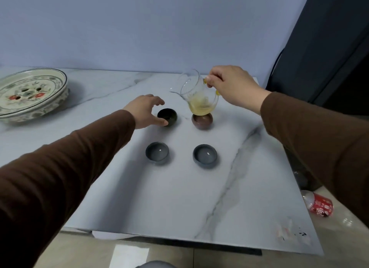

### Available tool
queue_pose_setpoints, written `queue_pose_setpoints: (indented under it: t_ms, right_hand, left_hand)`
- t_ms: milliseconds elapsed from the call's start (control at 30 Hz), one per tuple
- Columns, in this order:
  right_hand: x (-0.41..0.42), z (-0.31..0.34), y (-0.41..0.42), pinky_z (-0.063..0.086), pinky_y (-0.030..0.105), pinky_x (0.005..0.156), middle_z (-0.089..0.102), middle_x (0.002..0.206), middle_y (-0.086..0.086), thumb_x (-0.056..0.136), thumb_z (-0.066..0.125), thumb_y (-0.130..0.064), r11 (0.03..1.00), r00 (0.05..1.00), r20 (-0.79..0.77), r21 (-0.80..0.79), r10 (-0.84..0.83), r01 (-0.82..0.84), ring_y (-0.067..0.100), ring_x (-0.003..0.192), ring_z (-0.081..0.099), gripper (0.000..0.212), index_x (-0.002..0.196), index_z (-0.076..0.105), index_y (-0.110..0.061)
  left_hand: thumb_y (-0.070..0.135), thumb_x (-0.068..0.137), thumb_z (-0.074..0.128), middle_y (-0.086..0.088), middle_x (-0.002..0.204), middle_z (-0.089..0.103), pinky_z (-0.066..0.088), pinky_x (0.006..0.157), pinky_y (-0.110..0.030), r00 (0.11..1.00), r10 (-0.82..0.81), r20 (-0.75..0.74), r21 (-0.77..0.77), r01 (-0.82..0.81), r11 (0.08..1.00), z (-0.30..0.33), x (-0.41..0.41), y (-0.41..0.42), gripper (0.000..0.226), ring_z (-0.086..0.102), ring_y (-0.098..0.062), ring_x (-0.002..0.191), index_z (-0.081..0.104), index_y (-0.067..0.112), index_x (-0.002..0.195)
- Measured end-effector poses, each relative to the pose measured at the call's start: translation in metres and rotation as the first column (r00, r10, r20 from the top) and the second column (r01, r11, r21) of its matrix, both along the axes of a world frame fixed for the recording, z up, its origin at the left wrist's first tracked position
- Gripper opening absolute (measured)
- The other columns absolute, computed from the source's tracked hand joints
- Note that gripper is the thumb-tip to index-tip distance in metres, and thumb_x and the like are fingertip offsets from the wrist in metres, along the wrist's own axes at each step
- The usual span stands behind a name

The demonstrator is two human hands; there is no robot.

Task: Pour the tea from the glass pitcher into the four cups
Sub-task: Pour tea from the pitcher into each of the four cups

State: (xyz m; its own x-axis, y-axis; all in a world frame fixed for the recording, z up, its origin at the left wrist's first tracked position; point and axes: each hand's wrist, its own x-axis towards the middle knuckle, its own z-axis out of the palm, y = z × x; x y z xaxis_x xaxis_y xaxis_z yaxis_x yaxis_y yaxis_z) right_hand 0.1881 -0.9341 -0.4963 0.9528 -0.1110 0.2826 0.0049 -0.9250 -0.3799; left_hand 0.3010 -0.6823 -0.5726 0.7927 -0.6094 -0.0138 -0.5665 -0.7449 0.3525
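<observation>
Head view shows the pitcher (196,97) held above the tabletop (199,197), tilted with its spout to the left, a little yellow tea pooled in its base. The right hand (231,86) grips it by the yellow handle, fingers pinched closed. Right under the pitcher's base sits the brown cup (202,121), and beside that, to the left, the black cup (167,117), whose near side the left hand (146,111) touches with thumb and curled fingers, partly open, seemingly steadying it rather than lifting it. Nearer the person stand two grey cups, the left (157,153) and the right (205,156), both with a pale sheen that may be liquid, though I cannot be sure. My guess is that the far cups are now being served, the black one next: the spout needs to come over its mouth, and with so little tea left the tilt must be steep yet slow. No stream is visible, and the levels in the black and brown cups cannot be read; the pitcher hides part of the brown cup's rim. A patterned dish (30,96) is cut off at the left edge.
</observation>
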Motion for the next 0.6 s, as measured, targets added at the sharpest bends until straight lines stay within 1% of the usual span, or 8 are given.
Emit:
queue_pose_setpoints:
  t_ms: [100,167,233,300,400,467,600]
  right_hand:
    - [-0.001,0.009,0.004,0.026,0.028,0.060,0.049,0.066,-0.017,0.098,0.047,-0.036,1.000,1.000,-0.001,-0.030,0.001,-0.001,0.017,0.079,0.048,0.025,0.088,0.065,-0.021]
    - [0.000,0.014,0.008,0.026,0.025,0.057,0.049,0.066,-0.017,0.097,0.049,-0.038,0.997,1.000,-0.007,-0.075,0.009,-0.010,0.017,0.077,0.048,0.023,0.083,0.062,-0.024]
    - [0.001,0.019,0.012,0.026,0.029,0.059,0.050,0.068,-0.015,0.096,0.051,-0.040,0.992,1.000,-0.020,-0.123,0.016,-0.018,0.018,0.077,0.049,0.022,0.082,0.060,-0.026]
    - [0.003,0.021,0.015,0.027,0.029,0.060,0.052,0.071,-0.012,0.095,0.051,-0.041,0.989,0.999,-0.035,-0.147,0.018,-0.023,0.019,0.077,0.051,0.022,0.083,0.061,-0.024]
    - [0.007,0.024,0.022,0.028,0.026,0.055,0.054,0.070,-0.012,0.095,0.052,-0.042,0.985,0.998,-0.057,-0.173,0.011,-0.020,0.019,0.076,0.052,0.023,0.082,0.060,-0.025]
    - [0.010,0.024,0.027,0.029,0.027,0.056,0.054,0.069,-0.012,0.095,0.052,-0.041,0.982,0.998,-0.067,-0.188,0.016,-0.028,0.019,0.075,0.053,0.023,0.082,0.061,-0.024]
    - [0.015,0.023,0.033,0.031,0.029,0.060,0.053,0.069,-0.012,0.095,0.052,-0.039,0.976,0.995,-0.097,-0.216,0.013,-0.034,0.018,0.074,0.052,0.023,0.086,0.064,-0.022]
  left_hand:
    - [0.049,0.069,0.079,0.001,0.125,0.056,0.042,0.093,-0.033,0.999,0.031,-0.044,-0.044,-0.033,0.998,-0.003,0.000,0.003,0.072,0.051,-0.018,0.114,0.052,0.025,0.132]
    - [0.047,0.068,0.080,0.002,0.127,0.056,0.042,0.092,-0.031,0.995,0.049,-0.089,-0.086,-0.057,0.995,-0.006,0.001,0.004,0.073,0.052,-0.015,0.109,0.052,0.025,0.133]
    - [0.047,0.067,0.081,0.004,0.128,0.056,0.041,0.090,-0.029,0.990,0.055,-0.127,-0.118,-0.070,0.991,-0.009,0.000,0.004,0.074,0.050,-0.011,0.105,0.052,0.026,0.133]
    - [0.047,0.066,0.081,0.005,0.129,0.056,0.041,0.091,-0.028,0.987,0.056,-0.152,-0.140,-0.078,0.987,-0.013,0.000,0.005,0.076,0.050,-0.010,0.104,0.052,0.027,0.133]
    - [0.048,0.066,0.081,0.005,0.130,0.057,0.043,0.096,-0.031,0.984,0.059,-0.166,-0.148,-0.084,0.985,-0.019,0.000,0.005,0.078,0.053,-0.013,0.109,0.052,0.026,0.134]
    - [0.048,0.066,0.081,0.006,0.129,0.057,0.043,0.097,-0.031,0.979,0.073,-0.190,-0.165,-0.105,0.981,-0.022,0.001,0.007,0.078,0.053,-0.015,0.113,0.052,0.025,0.134]
    - [0.045,0.067,0.082,0.007,0.126,0.059,0.041,0.091,-0.028,0.952,0.085,-0.294,-0.249,-0.162,0.955,-0.028,0.003,0.006,0.075,0.055,-0.015,0.109,0.053,0.026,0.133]
